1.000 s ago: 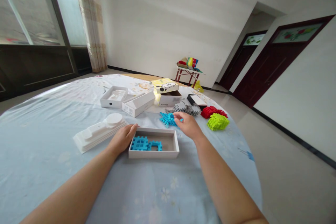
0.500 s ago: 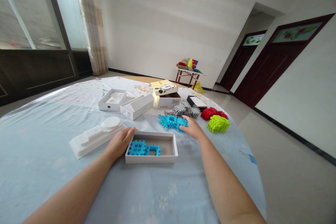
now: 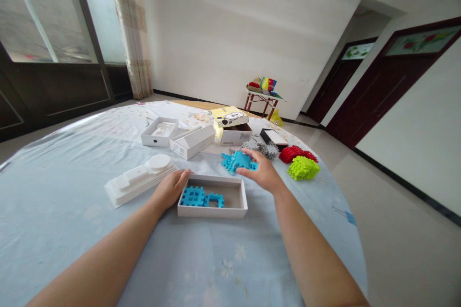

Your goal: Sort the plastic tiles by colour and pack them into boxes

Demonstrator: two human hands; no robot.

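Note:
A shallow white box point(image 3: 212, 212) stands in front of me, with blue interlocking building blocks point(image 3: 193, 196) lying in its left half. My left hand point(image 3: 172, 189) grips the left end of this box, fingertips at its far corner. Beyond the box's right rear corner, my right hand point(image 3: 262, 170) pinches a blue building block point(image 3: 243, 160) between thumb and fingers. Behind that block lies a small pile of more blue blocks point(image 3: 227, 163), partly covered from view.
Grey blocks point(image 3: 268, 150), red blocks point(image 3: 297, 154) and lime-green blocks point(image 3: 303, 168) lie to the right. White plastic trays point(image 3: 139, 181) sit left of my left hand. Farther back are a white box point(image 3: 192, 141), an open box with tray point(image 3: 159, 133), a yellow-lidded box point(image 3: 230, 117) and a black-edged box point(image 3: 273, 139).
My right hand has lifted a blue block slightly from the pile and tilted it. My left hand stays at the box. The whole view has shifted a little.

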